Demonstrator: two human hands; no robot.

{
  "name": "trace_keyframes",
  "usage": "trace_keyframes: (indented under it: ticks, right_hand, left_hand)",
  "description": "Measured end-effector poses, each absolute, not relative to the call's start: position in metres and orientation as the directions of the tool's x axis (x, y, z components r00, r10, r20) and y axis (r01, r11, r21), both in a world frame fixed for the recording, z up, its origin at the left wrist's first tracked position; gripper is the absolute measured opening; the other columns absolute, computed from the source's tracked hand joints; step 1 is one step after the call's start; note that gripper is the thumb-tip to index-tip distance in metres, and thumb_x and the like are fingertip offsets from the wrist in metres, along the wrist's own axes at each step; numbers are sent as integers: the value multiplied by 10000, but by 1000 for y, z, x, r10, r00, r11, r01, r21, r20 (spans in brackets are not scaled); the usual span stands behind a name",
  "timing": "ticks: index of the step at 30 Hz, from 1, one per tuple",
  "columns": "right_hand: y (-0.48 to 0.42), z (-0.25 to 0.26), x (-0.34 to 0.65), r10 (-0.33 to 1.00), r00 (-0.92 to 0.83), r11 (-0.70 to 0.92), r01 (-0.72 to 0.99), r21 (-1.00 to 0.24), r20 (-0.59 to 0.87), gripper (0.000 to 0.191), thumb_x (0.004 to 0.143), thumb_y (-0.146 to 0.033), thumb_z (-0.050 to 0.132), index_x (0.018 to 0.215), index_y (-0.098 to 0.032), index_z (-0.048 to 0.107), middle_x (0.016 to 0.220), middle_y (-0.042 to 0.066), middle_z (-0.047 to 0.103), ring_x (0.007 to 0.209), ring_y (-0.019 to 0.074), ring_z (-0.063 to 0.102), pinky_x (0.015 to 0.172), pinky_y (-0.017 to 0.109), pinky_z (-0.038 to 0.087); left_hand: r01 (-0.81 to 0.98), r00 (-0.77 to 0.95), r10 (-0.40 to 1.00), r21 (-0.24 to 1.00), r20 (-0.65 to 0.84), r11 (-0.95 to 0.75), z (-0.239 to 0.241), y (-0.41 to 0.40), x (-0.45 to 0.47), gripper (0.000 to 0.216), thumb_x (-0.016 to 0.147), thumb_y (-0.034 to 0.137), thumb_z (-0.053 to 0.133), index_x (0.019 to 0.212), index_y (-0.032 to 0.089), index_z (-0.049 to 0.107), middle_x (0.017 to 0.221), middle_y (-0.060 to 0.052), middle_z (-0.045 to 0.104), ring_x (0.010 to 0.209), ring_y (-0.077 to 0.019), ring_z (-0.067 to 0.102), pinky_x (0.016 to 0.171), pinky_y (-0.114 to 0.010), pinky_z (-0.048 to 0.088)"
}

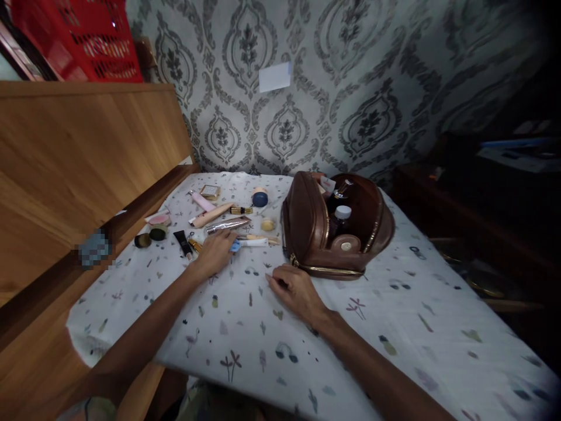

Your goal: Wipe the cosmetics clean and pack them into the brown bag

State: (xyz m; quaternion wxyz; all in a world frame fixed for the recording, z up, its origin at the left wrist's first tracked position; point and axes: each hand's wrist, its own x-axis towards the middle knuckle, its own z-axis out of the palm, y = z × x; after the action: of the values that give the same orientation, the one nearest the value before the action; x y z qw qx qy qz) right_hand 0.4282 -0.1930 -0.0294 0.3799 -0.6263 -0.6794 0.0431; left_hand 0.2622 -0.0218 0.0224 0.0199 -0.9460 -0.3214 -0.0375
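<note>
My left hand (215, 252) reaches over the spread of cosmetics, its fingers closed at the blue end of a white tube (255, 242); part of the grip is hidden. Just beyond it lie a shiny silver-pink tube (228, 225) and a peach tube (213, 216). A black tube (183, 244) and a gold stick (195, 245) are left of the hand. My right hand (298, 290) rests on the cloth, loosely curled with a gap between thumb and fingers, nothing visible in it. Beside it stands a brown cosmetic bag (307, 222), unzipped, with a white-capped bottle (342, 214) inside.
A patterned white cloth (263, 333) covers the table. Farther back lie a compact (210, 192), a navy round jar (260, 197) and a yellow sponge (267, 224). Makeup brushes (158, 233) lie at left by a wooden board (87, 152). A red basket (100, 47) stands above.
</note>
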Motion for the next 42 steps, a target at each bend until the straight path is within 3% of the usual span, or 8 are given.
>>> trace_keyframes:
  ticks: [13,22,33,42]
  right_hand:
    - [-193,-27,426,875,74,220,820,-528,479,381,941,-273,447,577,-222,347,566,-1,484,558,142,475,578,265,359]
    - [-193,-24,426,889,65,220,806,-550,452,413,973,-352,422,582,-221,401,577,12,514,573,151,507,571,274,389]
    - [-192,-21,424,885,67,223,808,-546,461,445,989,-405,420,581,-227,413,567,11,510,541,153,502,554,282,400]
    - [-191,-23,424,887,67,218,811,-543,456,450,992,-399,417,578,-223,403,565,3,495,544,148,497,556,276,396]
  left_hand:
    - [586,786,602,141,140,-798,4,-17,252,254,901,189,559,1150,224,595,1189,-77,605,1145,-240,565,948,-351,489]
    - [685,699,697,130,160,-717,2,-17,250,352,876,99,507,1203,222,550,1288,-93,523,1244,-266,468,938,-392,512]
    - [660,701,693,213,171,-720,5,-14,245,361,870,107,497,1203,234,556,1272,-82,542,1222,-254,479,970,-397,499]
    - [604,757,633,195,160,-772,3,-13,245,286,890,132,503,1149,218,592,1207,-81,593,1148,-232,554,954,-360,500]
